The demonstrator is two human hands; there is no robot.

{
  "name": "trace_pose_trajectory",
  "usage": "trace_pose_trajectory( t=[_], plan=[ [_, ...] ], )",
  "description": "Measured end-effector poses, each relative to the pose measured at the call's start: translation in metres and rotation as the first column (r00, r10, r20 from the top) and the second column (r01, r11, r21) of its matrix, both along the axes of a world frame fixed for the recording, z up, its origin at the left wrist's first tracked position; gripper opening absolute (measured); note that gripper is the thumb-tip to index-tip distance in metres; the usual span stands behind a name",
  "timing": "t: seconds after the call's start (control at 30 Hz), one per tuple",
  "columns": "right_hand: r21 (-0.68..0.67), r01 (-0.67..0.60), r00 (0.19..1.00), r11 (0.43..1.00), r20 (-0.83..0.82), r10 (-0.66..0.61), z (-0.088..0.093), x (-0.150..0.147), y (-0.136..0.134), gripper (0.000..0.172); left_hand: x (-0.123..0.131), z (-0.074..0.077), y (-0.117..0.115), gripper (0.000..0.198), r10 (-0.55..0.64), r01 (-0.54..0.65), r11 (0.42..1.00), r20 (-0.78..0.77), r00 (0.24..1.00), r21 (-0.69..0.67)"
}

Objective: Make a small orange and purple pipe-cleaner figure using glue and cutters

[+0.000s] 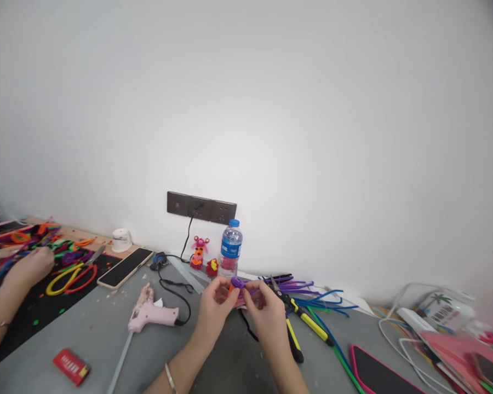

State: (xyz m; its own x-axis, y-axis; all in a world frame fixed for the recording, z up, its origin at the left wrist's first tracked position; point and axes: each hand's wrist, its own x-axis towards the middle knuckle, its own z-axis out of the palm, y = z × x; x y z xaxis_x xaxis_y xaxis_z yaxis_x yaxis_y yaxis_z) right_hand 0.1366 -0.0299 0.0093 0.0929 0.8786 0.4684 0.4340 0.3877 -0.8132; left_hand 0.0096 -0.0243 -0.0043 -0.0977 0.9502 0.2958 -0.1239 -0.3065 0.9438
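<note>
Between the fingertips of both hands is a small purple and orange pipe-cleaner piece (237, 282), coiled purple on top with orange at the left. My left hand (214, 306) pinches its left side, and my right hand (268, 307) pinches the right; the fingers partly cover it. Just behind stand a water bottle (231, 249) with a blue cap, a pink and orange pipe-cleaner figure (198, 253) and a small red and yellow piece (212, 267). Pliers (312, 323) with yellow and black handles lie beside my right hand, close to purple and blue pipe cleaners (322, 301).
A pink glue gun (154, 316), its cord, a red lighter (71, 366) and a phone (125, 267) lie to the left. A co-worker's hand (35, 266) is at far left, near scissors (76, 273). A pink-edged phone (380, 372) and cables lie right. The wall is behind.
</note>
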Motion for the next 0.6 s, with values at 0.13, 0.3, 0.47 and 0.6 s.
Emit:
trace_pose_trajectory(
  t=[0.13, 0.3, 0.47, 0.6],
  plan=[
    [0.002, -0.010, 1.000, 1.000, -0.009, 0.010, 0.0004, -0.0013, -0.0015, 0.012, -0.0003, 0.0006, -0.0004, 0.016, -0.001, 0.001, 1.000, 0.007, 1.000, -0.014],
    [-0.002, -0.021, 0.997, 1.000, -0.072, 0.020, 0.0010, -0.0026, -0.0013, 0.011, 0.0002, 0.0014, -0.0014, 0.017, -0.025, 0.025, 1.000, 0.018, 1.000, -0.016],
    [0.008, -0.018, 0.995, 1.000, -0.103, 0.019, -0.0012, -0.0011, 0.0005, 0.013, -0.0008, -0.0009, 0.0005, 0.018, -0.018, 0.018, 1.000, 0.003, 1.000, -0.026],
    [0.013, -0.060, 0.996, 0.998, -0.062, 0.061, -0.0027, 0.0009, 0.0008, 0.014, -0.0017, -0.0009, 0.0017, 0.018, -0.009, 0.010, 0.999, 0.025, 1.000, -0.050]
  ],
)
